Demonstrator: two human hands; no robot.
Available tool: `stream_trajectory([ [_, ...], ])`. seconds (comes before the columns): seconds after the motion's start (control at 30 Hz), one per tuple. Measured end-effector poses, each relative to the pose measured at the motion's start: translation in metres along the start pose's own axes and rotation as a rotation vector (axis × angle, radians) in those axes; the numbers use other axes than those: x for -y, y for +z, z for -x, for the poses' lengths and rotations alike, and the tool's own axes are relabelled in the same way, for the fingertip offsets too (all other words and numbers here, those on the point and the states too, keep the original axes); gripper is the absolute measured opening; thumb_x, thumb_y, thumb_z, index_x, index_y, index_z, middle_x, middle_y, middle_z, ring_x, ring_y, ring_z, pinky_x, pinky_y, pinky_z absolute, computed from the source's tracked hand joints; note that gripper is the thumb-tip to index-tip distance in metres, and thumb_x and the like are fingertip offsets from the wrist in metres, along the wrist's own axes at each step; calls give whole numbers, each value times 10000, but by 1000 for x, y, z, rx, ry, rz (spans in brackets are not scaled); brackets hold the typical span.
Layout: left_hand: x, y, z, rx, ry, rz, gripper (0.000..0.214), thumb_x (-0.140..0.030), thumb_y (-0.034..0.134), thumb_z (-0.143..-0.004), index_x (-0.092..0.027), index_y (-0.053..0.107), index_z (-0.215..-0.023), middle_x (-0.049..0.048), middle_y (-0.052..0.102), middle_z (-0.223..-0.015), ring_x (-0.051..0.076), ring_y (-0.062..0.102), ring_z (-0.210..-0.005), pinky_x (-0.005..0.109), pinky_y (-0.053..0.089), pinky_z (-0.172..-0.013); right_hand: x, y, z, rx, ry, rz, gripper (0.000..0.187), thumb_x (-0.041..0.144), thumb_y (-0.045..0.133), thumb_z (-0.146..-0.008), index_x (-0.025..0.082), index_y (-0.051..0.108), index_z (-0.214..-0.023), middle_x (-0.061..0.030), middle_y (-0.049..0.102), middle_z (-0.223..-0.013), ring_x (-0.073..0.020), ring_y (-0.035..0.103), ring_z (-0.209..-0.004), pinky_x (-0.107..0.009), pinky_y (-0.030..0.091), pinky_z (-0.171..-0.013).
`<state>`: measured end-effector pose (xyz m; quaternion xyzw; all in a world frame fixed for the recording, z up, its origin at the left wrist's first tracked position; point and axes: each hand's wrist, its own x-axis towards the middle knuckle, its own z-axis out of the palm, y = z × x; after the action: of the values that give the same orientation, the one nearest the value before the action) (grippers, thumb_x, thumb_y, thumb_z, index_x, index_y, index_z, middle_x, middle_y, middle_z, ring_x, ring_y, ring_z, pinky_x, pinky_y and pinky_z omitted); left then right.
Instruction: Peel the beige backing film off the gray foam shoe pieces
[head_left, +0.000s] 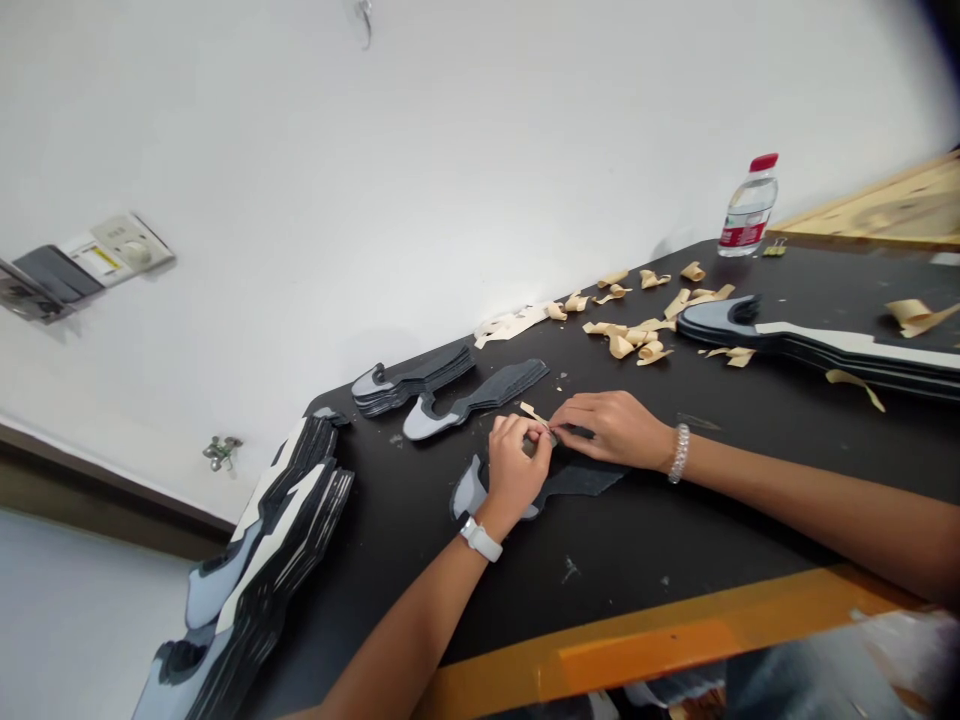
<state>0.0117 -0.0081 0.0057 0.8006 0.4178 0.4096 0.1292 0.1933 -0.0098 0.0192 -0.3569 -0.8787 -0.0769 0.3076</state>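
My left hand [517, 460] is closed in a pinch, wearing a white watch at the wrist. Its fingertips meet those of my right hand [611, 430], also pinched, at a small cream paper strip [531, 412]. Beneath both hands a grey-and-black shoe-upper piece [577, 480] lies flat on the black table [600, 570]; my fingers partly cover it. Just beyond are a similar shoe-upper piece [480, 398] and a small stack of shoe-upper pieces [412, 382]. How exactly the fingertips share the strip is hard to see.
Tall stacks of shoe-upper pieces [277, 560] with cream strips line the table's left edge. Curled paper scraps [630, 335] are scattered near the wall. Another stack [825, 345] lies at right. A water bottle [747, 210] stands at the back, beside a binder clip [775, 248].
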Motion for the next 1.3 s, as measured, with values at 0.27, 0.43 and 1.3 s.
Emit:
stream_trajectory([
  [0.27, -2, 0, 1, 32, 10, -60, 129, -133, 537, -784, -198, 527, -673, 11, 563, -724, 176, 490, -804, 318, 397, -753, 3, -3, -1, 11, 32, -5, 157, 210, 505, -833, 199, 662, -844, -36, 686, -790, -140, 622, -708, -226, 392, -601],
  [0.43, -3, 0, 1, 33, 25, -47, 122, -131, 535, -785, -199, 528, -684, 9, 553, -718, 173, 488, -807, 313, 398, -760, 2, -4, -2, 20, 35, 10, 152, 205, 497, -832, 198, 649, -837, -25, 682, -787, -133, 613, -683, -228, 387, -606],
  [1.3, 3, 4, 0, -26, -77, 8, 141, -114, 504, -771, -195, 555, -874, 9, 567, -756, 185, 508, -903, 332, 402, -851, -65, 4, 5, -227, 665, -235, 138, 302, 524, -757, 182, 573, -710, -17, 647, -694, -138, 578, -569, -255, 429, -557],
])
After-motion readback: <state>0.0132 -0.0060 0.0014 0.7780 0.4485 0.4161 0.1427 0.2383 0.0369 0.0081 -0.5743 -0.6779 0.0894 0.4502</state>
